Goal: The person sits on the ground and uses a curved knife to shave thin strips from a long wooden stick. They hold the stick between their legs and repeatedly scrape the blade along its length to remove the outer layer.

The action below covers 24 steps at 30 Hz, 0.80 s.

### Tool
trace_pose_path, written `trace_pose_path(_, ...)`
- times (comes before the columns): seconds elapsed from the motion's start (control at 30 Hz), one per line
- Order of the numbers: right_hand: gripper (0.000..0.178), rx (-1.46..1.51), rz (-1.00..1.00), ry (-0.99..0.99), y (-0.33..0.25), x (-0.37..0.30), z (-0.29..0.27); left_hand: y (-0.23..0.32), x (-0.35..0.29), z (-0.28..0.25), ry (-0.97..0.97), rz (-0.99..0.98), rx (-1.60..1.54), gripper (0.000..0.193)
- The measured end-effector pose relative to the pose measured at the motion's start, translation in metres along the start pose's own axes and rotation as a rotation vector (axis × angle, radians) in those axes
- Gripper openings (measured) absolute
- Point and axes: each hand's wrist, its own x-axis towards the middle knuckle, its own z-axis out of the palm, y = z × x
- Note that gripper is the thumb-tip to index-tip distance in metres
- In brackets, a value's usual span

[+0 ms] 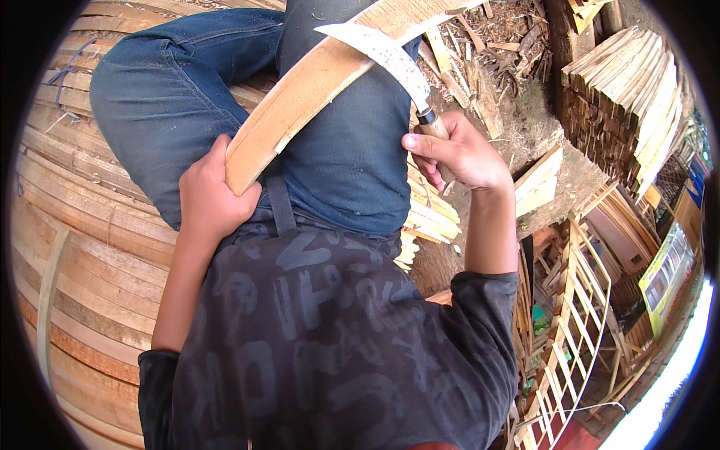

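A long, flat wooden board [300, 91] lies slantwise across my legs, its near end by my waist. My left hand [212, 193] is closed round that near end. A thin splinter stands out from the board's right edge, not far from the hand. In my right hand [469, 154] is a sickle [390, 61] with a curved, pale blade, a dark metal collar and a short wooden handle. The fingers wrap the handle, and the blade crosses over the board with its tip pointing left.
Stacked planks [90, 195] fill the left side. Wood scraps and shavings [510, 56] litter the ground at the upper right. A bundle of thin sticks [630, 90] stands beyond them, and a slatted wooden frame [566, 337] leans at the lower right. A cut block [538, 180] lies near my right wrist.
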Motion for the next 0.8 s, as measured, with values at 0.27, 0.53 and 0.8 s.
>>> trace_pose_path(0.27,0.039,0.718,-0.328,0.432,-0.009,-0.020,-0.074,-0.003,-0.002,-0.002,-0.037,-0.041,-0.022,0.030)
trace_pose_path(0.53,0.038,0.398,-0.043,0.076,0.000,0.001,-0.012,-0.002,-0.003,0.000,-0.017,-0.034,-0.026,0.031)
trace_pose_path(0.8,0.035,0.557,-0.278,0.540,0.009,-0.003,-0.017,-0.004,0.000,-0.001,-0.018,-0.022,-0.007,0.032)
